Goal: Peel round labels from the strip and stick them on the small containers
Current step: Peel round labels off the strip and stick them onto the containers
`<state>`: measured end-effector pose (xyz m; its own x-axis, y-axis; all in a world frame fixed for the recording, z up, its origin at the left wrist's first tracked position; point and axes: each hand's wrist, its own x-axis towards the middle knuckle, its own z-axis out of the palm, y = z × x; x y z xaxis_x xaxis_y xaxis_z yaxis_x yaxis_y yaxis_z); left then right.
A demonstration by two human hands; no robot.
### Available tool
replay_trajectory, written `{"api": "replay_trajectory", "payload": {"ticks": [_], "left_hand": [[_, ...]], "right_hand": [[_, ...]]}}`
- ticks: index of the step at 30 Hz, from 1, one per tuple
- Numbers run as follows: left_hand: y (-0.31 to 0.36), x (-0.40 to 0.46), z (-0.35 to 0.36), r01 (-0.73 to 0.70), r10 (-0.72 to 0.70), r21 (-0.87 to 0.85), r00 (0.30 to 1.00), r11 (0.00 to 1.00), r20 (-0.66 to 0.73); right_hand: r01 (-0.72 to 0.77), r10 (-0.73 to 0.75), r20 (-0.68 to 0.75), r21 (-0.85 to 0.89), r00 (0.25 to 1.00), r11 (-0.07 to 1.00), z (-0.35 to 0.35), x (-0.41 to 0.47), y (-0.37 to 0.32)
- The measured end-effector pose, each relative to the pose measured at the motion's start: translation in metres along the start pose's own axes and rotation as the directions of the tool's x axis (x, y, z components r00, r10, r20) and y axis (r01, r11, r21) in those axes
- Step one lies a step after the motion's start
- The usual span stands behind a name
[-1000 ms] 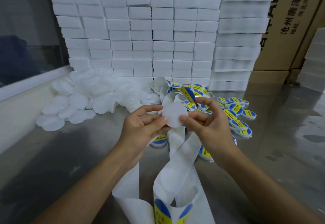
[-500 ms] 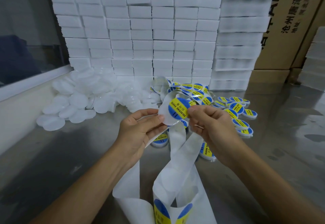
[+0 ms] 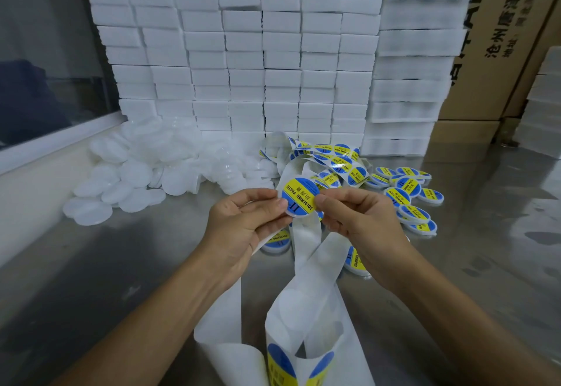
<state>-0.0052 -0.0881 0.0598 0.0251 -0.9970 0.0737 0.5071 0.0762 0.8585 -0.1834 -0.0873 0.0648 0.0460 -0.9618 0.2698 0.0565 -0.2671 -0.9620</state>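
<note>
A small round white container (image 3: 299,214) is held above the steel table between both hands, and a blue and yellow round label (image 3: 299,196) reading SOLDERING PASTE covers its top. My left hand (image 3: 246,223) grips the container's left edge, thumb on the label. My right hand (image 3: 358,218) pinches the right edge, thumb on the label too. The white backing strip (image 3: 306,252) hangs down from my left hand and loops toward me, with more labels (image 3: 280,361) at the bottom. The unpeeled strip (image 3: 331,158) lies coiled behind the hands.
Unlabelled white containers (image 3: 136,173) are heaped at the left. Labelled containers (image 3: 409,200) lie at the right. White foam blocks (image 3: 258,61) are stacked in a wall behind, with cardboard boxes (image 3: 491,36) beyond. A window ledge (image 3: 45,149) runs along the left.
One second ago the held container's top was plain white. A label came onto it, and now both thumbs sit on the label, which lies flatter on the container.
</note>
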Motion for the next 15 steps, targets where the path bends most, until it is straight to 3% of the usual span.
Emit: {"api": "replay_trajectory", "payload": {"ticks": [15], "left_hand": [[0.0002, -0.0041, 0.0042, -0.142, 0.133, 0.181, 0.989, 0.973, 0.062]], "right_hand": [[0.092, -0.104, -0.135, -0.094, 0.985, 0.991, 0.0026, -0.0017, -0.0009]]}}
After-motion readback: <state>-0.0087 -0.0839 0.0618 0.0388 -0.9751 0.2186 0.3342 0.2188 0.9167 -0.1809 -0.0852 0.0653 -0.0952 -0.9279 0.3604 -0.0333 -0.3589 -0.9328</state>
